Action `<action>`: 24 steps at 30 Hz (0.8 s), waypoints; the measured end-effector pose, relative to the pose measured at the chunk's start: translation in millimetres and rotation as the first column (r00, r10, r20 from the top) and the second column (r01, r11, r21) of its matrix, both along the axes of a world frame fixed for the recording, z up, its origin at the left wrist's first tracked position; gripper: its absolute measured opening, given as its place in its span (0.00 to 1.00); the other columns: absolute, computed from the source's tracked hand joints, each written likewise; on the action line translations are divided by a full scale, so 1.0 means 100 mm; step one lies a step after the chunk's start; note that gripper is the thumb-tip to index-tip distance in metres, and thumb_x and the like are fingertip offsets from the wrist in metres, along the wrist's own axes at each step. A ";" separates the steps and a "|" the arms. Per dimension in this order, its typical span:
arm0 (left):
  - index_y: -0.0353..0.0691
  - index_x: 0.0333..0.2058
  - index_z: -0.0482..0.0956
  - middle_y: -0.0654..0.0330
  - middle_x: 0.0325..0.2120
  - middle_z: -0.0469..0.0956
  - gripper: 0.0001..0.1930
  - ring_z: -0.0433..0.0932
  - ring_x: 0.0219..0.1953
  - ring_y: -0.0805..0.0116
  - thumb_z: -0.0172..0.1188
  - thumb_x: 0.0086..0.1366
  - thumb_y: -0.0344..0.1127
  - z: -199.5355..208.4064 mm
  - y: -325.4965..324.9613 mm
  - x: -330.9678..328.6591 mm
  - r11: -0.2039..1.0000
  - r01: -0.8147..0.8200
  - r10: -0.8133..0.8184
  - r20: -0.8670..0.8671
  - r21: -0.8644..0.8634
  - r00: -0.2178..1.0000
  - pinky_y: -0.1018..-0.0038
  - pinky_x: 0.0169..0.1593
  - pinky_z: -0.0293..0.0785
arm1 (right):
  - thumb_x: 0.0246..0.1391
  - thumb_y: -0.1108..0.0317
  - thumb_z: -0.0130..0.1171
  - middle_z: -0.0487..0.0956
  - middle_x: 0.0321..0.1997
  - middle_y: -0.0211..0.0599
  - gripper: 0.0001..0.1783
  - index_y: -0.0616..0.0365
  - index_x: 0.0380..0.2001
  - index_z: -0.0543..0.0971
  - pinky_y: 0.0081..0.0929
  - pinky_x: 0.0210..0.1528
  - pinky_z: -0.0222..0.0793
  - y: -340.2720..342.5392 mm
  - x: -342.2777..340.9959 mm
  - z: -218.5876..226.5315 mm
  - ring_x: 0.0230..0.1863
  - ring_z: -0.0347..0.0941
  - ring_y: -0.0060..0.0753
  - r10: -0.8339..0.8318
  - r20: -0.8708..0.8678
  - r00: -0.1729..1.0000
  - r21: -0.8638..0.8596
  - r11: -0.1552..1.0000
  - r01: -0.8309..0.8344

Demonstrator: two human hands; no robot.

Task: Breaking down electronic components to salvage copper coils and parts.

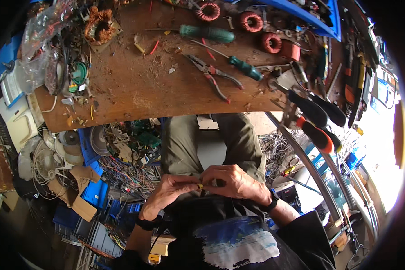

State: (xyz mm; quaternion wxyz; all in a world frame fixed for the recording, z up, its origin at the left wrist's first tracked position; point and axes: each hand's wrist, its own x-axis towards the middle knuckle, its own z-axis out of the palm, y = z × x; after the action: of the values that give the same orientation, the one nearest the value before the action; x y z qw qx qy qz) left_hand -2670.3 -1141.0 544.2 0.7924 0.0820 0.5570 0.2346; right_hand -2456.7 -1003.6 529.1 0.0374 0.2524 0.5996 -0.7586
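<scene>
Over my lap, my left hand (170, 191) and my right hand (233, 182) meet with their fingertips pinched close together. Between them shows a small yellow piece (200, 186), too little to name. The left thumb and fingers close on it from one side, while the right fingers curl in at the other. On the wooden workbench (135, 99) beyond my knees lie red-handled pliers (211, 75), their jaws pointing to the far left. Behind the pliers are a green-handled screwdriver (245, 67) and a thicker green-handled one (207, 33).
Copper-wound ring coils (251, 21) sit at the bench's far side beside a blue bin (333, 20). Black-handled tools (308, 108) hang at the bench's right edge. A larger copper winding (99, 29) lies far left. Heaped wires and circuit boards (137, 146) fill the floor left of my legs.
</scene>
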 end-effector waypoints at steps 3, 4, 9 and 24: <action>0.33 0.49 0.84 0.61 0.39 0.86 0.13 0.81 0.44 0.76 0.66 0.67 0.29 -0.29 -0.11 -0.02 0.987 -0.127 0.137 0.110 -0.101 0.984 0.79 0.50 0.78 | 0.51 0.74 0.70 0.83 0.43 0.39 0.10 0.60 0.37 0.82 0.34 0.45 0.79 -0.02 -0.05 -0.28 0.44 0.82 0.42 -0.030 0.003 1.000 -0.057 0.998 0.030; 0.34 0.49 0.84 0.62 0.41 0.85 0.13 0.81 0.45 0.77 0.66 0.68 0.30 -0.40 -0.17 0.00 0.979 -0.181 0.194 0.160 -0.093 0.968 0.80 0.51 0.77 | 0.50 0.75 0.71 0.84 0.42 0.39 0.10 0.60 0.36 0.82 0.33 0.45 0.78 -0.05 -0.06 -0.38 0.43 0.82 0.41 -0.056 -0.038 0.998 -0.044 0.998 0.054; 0.35 0.49 0.84 0.64 0.42 0.85 0.12 0.80 0.46 0.77 0.65 0.69 0.31 -0.83 -0.06 0.06 0.988 -0.145 0.149 0.079 -0.054 0.986 0.79 0.52 0.78 | 0.47 0.77 0.71 0.84 0.39 0.37 0.09 0.59 0.33 0.82 0.33 0.44 0.78 0.07 -0.04 -0.83 0.42 0.82 0.40 -0.066 -0.014 0.998 0.026 0.997 0.066; 0.33 0.46 0.85 0.62 0.39 0.86 0.13 0.80 0.43 0.78 0.66 0.68 0.35 -1.86 0.28 -0.19 0.880 0.043 0.036 -0.158 0.473 0.987 0.78 0.51 0.76 | 0.49 0.74 0.71 0.82 0.34 0.29 0.10 0.58 0.36 0.82 0.20 0.27 0.67 -0.12 -0.11 -1.70 0.29 0.77 0.20 -0.206 0.037 0.978 0.446 0.879 0.168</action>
State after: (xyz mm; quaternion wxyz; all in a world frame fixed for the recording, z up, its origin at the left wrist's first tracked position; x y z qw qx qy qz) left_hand -2689.5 -1112.5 358.4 0.7005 0.2935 0.5450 0.3550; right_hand -2467.4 -1015.9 359.2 -0.0690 0.3424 0.7261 -0.5923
